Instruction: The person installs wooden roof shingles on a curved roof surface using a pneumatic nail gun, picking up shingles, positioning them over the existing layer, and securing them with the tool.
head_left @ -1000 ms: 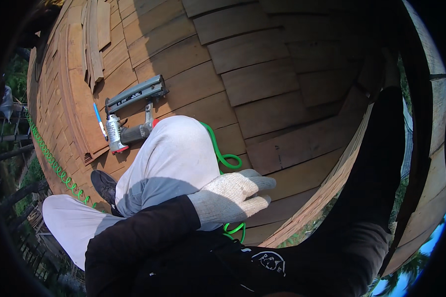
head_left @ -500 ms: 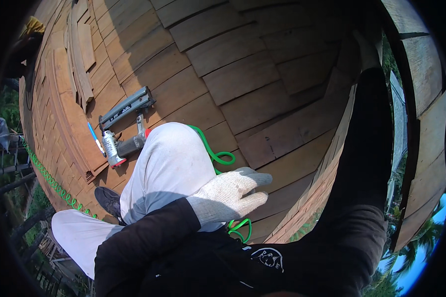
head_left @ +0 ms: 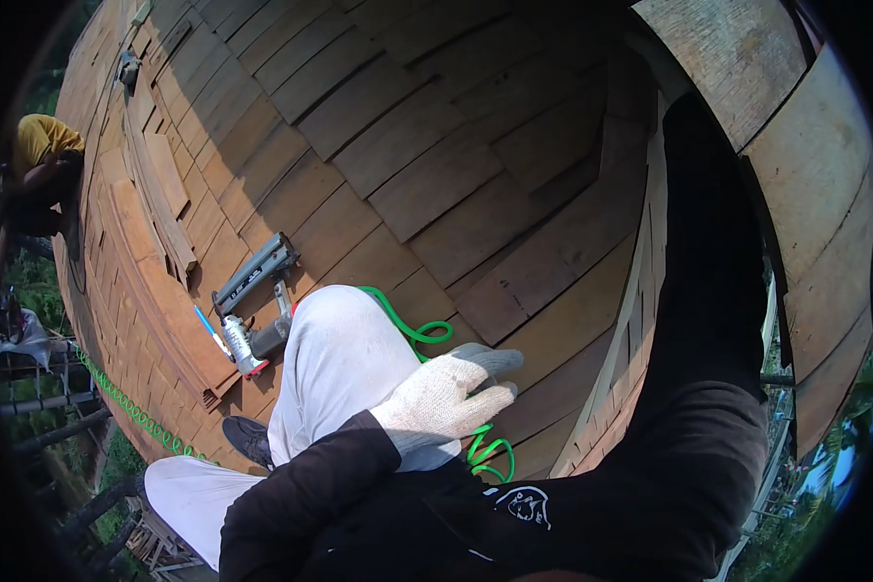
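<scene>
My left hand [head_left: 446, 393], in a whitish knitted glove, rests beside my raised, pale-trousered knee [head_left: 334, 335]. Its fingers are apart and no object shows in them. My right arm [head_left: 705, 281], in a black sleeve, reaches far up along the shingled slope. At its end my right hand [head_left: 661, 70] lies in deep shadow by the edge of an upper roof panel, its fingers not readable. Left of my knee lies a grey and silver nail gun [head_left: 254, 301] on the wooden shingles [head_left: 359, 257]. Close to it is a blue and white pen [head_left: 213, 332].
A green coiled air hose [head_left: 427, 335] passes by my knee and runs off along the left edge [head_left: 141, 412]. Loose wood strips [head_left: 155, 209] lie stacked at left. Another person [head_left: 48, 160] bends at the far left. Overhanging panels [head_left: 814, 165] stand at right.
The view has shifted, so the nail gun and shingles sit lower and the person at left shows more. My left hand stays by the knee; my right arm is still stretched out.
</scene>
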{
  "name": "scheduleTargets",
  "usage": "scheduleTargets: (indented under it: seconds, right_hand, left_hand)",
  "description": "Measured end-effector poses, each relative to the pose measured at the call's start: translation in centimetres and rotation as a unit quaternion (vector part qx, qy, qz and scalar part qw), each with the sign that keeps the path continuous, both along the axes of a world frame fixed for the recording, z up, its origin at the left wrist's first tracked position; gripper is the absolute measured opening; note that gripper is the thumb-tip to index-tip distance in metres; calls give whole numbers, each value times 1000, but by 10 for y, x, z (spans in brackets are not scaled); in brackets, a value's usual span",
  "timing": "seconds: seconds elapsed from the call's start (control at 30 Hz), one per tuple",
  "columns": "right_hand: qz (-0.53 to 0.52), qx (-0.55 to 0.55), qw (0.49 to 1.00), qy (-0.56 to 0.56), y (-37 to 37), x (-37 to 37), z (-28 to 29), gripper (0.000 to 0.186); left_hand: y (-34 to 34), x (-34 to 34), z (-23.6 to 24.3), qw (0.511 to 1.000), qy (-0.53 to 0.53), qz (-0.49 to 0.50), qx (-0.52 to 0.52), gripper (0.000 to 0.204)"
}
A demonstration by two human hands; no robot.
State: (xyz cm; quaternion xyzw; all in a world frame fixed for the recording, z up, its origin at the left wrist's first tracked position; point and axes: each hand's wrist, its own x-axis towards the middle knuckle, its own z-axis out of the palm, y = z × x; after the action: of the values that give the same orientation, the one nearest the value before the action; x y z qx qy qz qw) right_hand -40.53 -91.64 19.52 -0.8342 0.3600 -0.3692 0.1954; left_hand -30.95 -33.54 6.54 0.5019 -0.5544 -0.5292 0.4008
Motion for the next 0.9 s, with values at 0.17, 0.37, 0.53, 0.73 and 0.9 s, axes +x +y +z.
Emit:
scheduleTargets:
  seconds: [0.17, 0.37, 0.53, 0.73, 0.9]
  right_hand:
    - [10, -9, 1000, 4, 13, -4, -16, 81]
    - [6, -12, 1000, 6, 26, -11, -26, 81]
    - [8, -22, 1000, 3, 28, -10, -31, 81]
    - [12, -32, 999, 9, 21, -10, -35, 81]
    - [19, -44, 999, 17, 6, -8, -35, 82]
  left_hand:
    - [1, -3, -5, 999, -8, 12, -34, 55]
    - [4, -2, 1, 1000, 9, -1, -20, 59]
    - [5, -5, -4, 999, -12, -8, -39, 55]
    - [5, -8, -3, 999, -14, -14, -47, 55]
    - [3, -4, 6, 999, -25, -37, -24, 56]
